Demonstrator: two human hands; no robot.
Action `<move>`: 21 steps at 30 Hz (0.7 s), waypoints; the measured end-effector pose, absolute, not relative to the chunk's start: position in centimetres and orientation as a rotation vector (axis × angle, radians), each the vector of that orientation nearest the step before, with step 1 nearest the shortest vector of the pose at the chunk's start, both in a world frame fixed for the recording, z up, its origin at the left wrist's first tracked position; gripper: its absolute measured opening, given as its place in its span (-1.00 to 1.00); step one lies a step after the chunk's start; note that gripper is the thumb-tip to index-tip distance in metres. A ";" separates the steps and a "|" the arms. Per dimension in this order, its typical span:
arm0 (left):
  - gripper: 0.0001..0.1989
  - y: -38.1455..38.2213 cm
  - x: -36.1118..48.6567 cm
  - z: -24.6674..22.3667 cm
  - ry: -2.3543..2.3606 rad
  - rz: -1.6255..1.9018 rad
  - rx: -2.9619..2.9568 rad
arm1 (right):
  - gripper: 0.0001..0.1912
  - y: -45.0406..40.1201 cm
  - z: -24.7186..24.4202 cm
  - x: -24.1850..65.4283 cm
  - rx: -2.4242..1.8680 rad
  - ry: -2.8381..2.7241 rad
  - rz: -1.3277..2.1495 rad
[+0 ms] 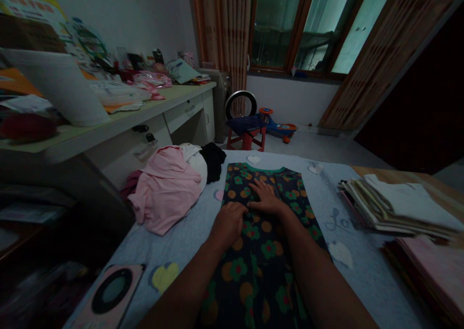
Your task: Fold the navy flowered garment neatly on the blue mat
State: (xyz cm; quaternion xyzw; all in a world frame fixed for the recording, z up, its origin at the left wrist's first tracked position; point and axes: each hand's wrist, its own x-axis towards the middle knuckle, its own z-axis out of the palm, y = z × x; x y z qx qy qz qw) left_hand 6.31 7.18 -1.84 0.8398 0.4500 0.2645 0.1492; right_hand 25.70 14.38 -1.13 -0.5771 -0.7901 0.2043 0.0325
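A dark navy garment with orange and green flower print [255, 271] lies flat and folded lengthwise on a pale blue-grey bed cover [362, 276], its green-trimmed neckline at the far end. My left hand [228, 223] rests palm down on the middle of the garment. My right hand [266, 198] lies flat just beyond it, its fingers spread and reaching toward the left hand. Neither hand grips the cloth.
A crumpled pink garment [165, 193] and a black garment [213, 161] lie at the bed's left. A stack of folded clothes [398, 206] sits at the right, above a pink-covered stack [431, 271]. A cluttered white desk [145, 111] stands beyond the left side.
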 end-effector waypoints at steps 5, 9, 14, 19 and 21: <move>-0.74 7.2 6.3 -1.9 1.341 0.727 2.448 | -0.02 14.4 -1.1 25.8 -1.766 -2.451 0.616; -0.74 7.1 6.4 -1.9 1.330 0.685 2.470 | -0.08 14.3 -1.3 25.7 -1.763 -2.430 0.591; -0.66 7.1 6.5 -2.0 1.300 0.647 2.493 | -0.18 14.4 -2.0 25.5 -1.764 -2.363 0.516; -0.51 7.1 6.7 -2.3 1.300 0.536 2.540 | -0.29 14.4 -3.0 25.1 -1.771 -2.269 0.379; -0.49 7.1 6.9 -2.4 1.321 0.498 2.560 | -0.33 14.4 -3.1 24.9 -1.767 -2.242 0.347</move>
